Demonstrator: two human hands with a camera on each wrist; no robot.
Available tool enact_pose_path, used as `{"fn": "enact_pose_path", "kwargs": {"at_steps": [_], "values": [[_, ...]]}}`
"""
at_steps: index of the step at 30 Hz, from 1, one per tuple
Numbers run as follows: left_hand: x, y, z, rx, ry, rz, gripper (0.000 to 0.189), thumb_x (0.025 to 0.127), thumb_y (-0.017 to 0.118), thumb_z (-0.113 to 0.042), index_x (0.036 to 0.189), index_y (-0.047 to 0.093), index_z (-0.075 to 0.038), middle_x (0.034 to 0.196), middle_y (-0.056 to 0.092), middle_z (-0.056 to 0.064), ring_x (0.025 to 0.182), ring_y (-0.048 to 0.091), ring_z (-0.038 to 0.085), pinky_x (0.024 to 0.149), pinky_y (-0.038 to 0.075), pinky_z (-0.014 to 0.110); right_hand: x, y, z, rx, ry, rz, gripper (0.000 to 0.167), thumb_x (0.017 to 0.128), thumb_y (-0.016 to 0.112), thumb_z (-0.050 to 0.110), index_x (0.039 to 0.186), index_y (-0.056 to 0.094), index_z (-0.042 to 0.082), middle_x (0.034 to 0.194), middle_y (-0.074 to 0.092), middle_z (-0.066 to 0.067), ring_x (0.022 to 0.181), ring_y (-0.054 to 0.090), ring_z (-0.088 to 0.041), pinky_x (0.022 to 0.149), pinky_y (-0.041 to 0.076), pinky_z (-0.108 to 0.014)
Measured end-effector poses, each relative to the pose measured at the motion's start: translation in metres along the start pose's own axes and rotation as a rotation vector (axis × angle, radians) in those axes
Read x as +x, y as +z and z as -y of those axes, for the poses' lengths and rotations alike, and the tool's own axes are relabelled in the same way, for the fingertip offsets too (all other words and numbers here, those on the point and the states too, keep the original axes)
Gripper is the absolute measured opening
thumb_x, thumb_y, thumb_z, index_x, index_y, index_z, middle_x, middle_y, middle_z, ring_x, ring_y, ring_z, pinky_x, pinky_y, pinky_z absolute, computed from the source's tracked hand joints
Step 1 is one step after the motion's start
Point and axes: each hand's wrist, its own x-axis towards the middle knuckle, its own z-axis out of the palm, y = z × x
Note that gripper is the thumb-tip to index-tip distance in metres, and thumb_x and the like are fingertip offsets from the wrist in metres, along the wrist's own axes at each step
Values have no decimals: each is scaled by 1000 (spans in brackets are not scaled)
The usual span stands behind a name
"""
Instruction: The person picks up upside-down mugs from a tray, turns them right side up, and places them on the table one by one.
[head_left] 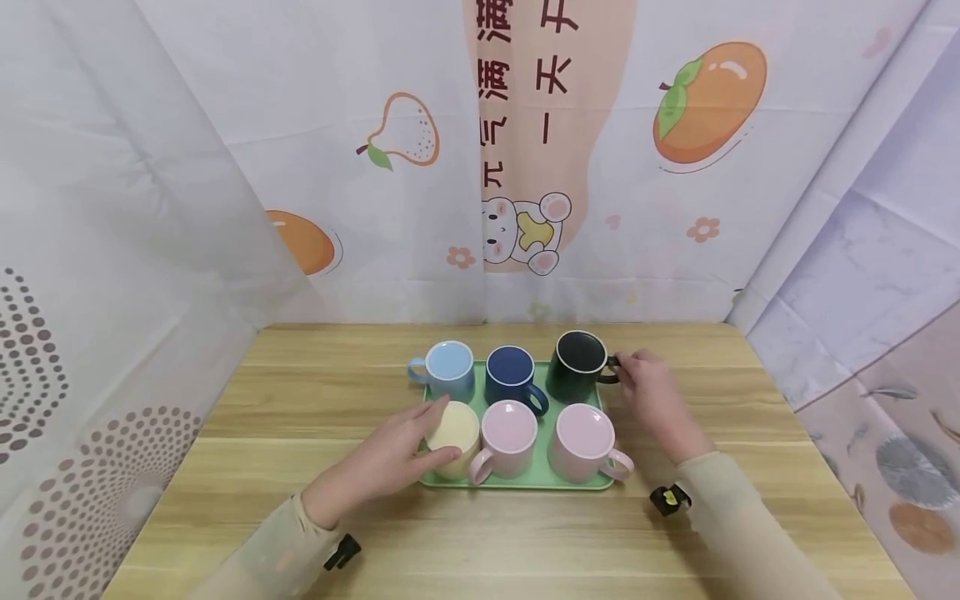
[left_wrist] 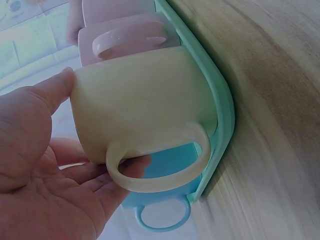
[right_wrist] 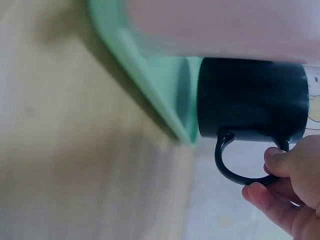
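Note:
At the front left corner of a green tray (head_left: pixel 546 477) stands a pale yellow mug (head_left: pixel 454 432). My left hand (head_left: pixel 386 454) holds this mug near its rim, the thumb on one side and the fingers on the other; its handle (left_wrist: pixel 160 182) shows in the left wrist view. At the tray's back right is a black mug (head_left: pixel 576 367). My right hand (head_left: pixel 651 396) pinches the black mug's handle (right_wrist: pixel 240 177) between thumb and fingers. In the right wrist view, the mug stands close to the tray's edge; whether its base touches the tray is hard to tell.
A light blue mug (head_left: pixel 452 371) and a dark blue mug (head_left: pixel 510 377) stand along the back of the tray. Two pink mugs (head_left: pixel 508 439) are in the front row, right of the yellow one. Beneath lies a wooden table (head_left: pixel 480 542), with a printed curtain (head_left: pixel 420 217) behind it.

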Motion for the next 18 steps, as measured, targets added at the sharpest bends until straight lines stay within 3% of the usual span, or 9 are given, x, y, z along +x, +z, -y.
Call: {"fn": "enact_pose_path", "kwargs": {"at_steps": [9,18], "values": [[1,-2,-2,-1,-16,20,85,106,72,-46,165,39,6,166,47,26,149,51,42,119,46,58,14,-22,9,5,-15,-179,15,92,77,-12,107,78,-12,83,71,-26,71,71,-46,61,61,-57],[1,-2,-2,0,-12,30,86,107,71,-47,165,38,6,165,47,26,150,51,41,120,45,58,10,-31,24,72,92,-189,17,93,79,-7,110,81,-8,87,73,-24,74,69,-44,63,56,-58]]}}
